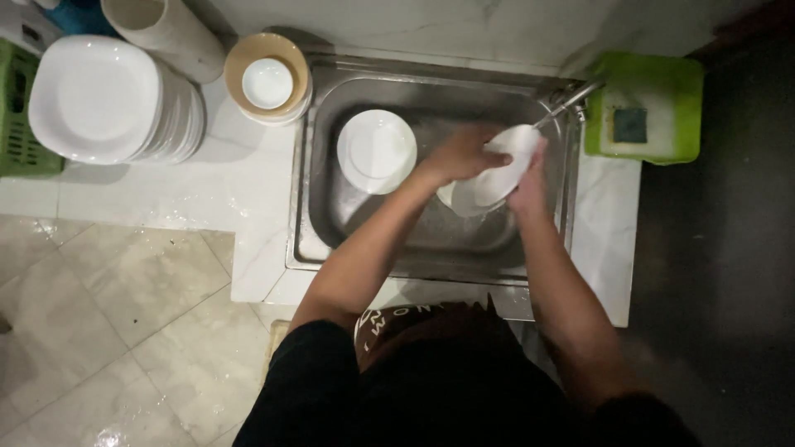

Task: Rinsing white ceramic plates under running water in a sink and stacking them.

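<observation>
Rinsing looks under way: the left hand and right hand both grip a white dish below the tap, right of the sink, likely needing turning next.

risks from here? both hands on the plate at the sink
1. Slip: both hands, left hand and right hand, grip one white plate under the faucet; if wet, it could drop into the steel sink.
2. Collision: a second plate lies in the sink beside it; a drop or swing might chip both.
3. Wet floor shows puddles; footing could slip.
</observation>
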